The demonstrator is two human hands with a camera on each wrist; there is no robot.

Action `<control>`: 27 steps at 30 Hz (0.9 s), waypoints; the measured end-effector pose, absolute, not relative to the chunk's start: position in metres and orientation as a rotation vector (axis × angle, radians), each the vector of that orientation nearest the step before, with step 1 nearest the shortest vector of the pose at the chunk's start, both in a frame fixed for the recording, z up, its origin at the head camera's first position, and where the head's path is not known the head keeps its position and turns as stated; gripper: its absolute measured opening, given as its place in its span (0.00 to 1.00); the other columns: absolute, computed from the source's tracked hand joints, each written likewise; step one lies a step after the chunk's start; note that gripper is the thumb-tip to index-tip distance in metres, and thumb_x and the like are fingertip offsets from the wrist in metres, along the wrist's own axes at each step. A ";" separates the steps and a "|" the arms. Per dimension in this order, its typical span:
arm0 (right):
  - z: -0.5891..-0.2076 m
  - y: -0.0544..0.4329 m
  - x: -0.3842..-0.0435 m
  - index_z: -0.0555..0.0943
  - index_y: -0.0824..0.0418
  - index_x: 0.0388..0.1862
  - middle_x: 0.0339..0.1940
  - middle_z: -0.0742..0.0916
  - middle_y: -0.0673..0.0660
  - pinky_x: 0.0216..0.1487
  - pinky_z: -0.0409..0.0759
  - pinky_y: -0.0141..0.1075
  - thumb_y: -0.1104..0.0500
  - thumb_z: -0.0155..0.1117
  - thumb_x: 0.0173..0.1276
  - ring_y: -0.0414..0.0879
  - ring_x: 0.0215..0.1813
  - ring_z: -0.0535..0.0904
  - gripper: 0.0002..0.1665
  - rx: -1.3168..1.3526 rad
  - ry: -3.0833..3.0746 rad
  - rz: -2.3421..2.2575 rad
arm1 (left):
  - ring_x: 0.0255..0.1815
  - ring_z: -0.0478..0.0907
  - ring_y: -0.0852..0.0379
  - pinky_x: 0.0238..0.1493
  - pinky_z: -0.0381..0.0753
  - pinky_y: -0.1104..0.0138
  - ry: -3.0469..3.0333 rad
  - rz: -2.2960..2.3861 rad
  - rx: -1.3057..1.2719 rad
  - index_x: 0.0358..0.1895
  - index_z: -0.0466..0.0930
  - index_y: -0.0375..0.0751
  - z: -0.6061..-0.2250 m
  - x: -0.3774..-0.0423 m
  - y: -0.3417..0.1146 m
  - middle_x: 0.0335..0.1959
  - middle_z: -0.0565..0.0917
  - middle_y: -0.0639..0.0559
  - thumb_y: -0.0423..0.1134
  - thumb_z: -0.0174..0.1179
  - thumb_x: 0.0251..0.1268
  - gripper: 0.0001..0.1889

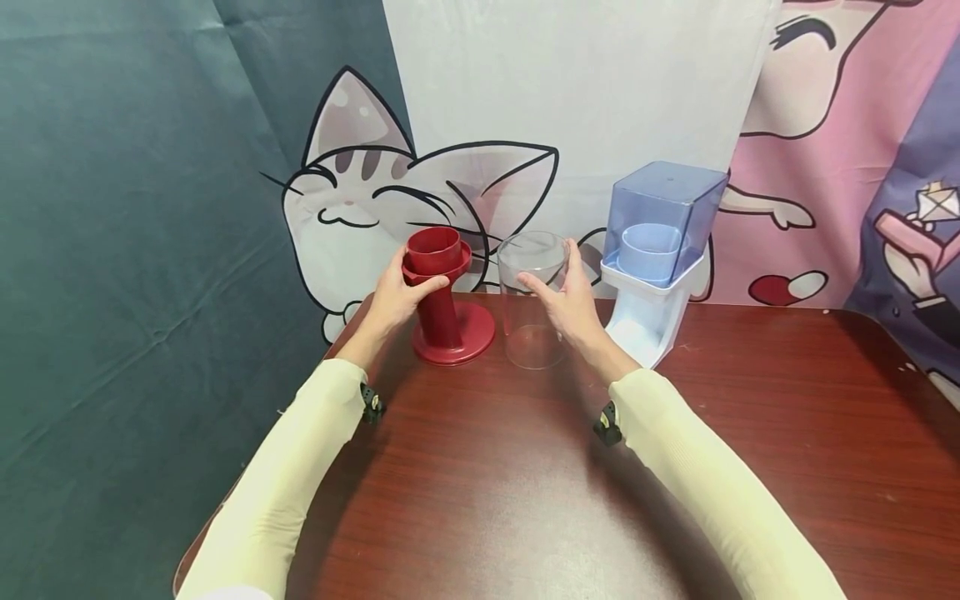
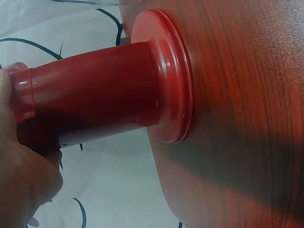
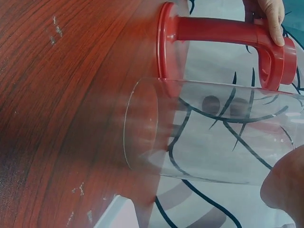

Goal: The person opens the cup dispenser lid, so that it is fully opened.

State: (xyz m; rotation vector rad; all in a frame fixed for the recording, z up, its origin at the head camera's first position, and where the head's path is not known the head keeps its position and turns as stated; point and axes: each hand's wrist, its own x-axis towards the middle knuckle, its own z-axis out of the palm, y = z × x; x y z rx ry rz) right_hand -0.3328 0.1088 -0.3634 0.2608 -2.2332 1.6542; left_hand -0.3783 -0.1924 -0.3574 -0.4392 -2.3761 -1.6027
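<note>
Along far edge of worktop (image 1: 487,492), L to R: 1 red stand (image 1: 438,323), upright, my L hand (image 1: 395,298) gripping its top; 1 clear cyl. (image 1: 522,329), upright, my R hand (image 1: 572,311) fingers round upper wall; 1 blue-topped disp. (image 1: 651,283), untouched. Done: three in row. Stand & cyl. apart, not joined. Left, prob.: releasing both.

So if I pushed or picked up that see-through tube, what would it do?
The see-through tube is probably stiff, since its walls look straight and its rim is round. Its smooth, shiny sides might feel slippery. Because it's taller than wide, it could tip if pushed near the top, then maybe roll on its round side.
</note>
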 end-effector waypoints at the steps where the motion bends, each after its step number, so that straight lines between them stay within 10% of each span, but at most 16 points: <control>1: -0.363 0.109 -0.333 0.43 0.62 0.89 0.89 0.55 0.60 0.85 0.50 0.42 0.44 0.76 0.71 0.48 0.88 0.49 0.66 0.261 -2.239 1.643 | 0.71 0.70 0.46 0.68 0.79 0.48 -2.378 -1.604 -0.437 0.81 0.60 0.46 -0.357 -0.377 -0.192 0.74 0.73 0.45 0.44 0.76 0.67 0.44; 27: -0.356 0.103 -0.328 0.71 0.64 0.80 0.71 0.81 0.63 0.75 0.72 0.49 0.48 0.77 0.70 0.60 0.72 0.78 0.45 0.042 -2.208 1.327 | 0.71 0.75 0.46 0.71 0.77 0.54 -2.373 -1.545 -0.354 0.81 0.64 0.43 -0.360 -0.367 -0.198 0.73 0.76 0.43 0.45 0.76 0.67 0.43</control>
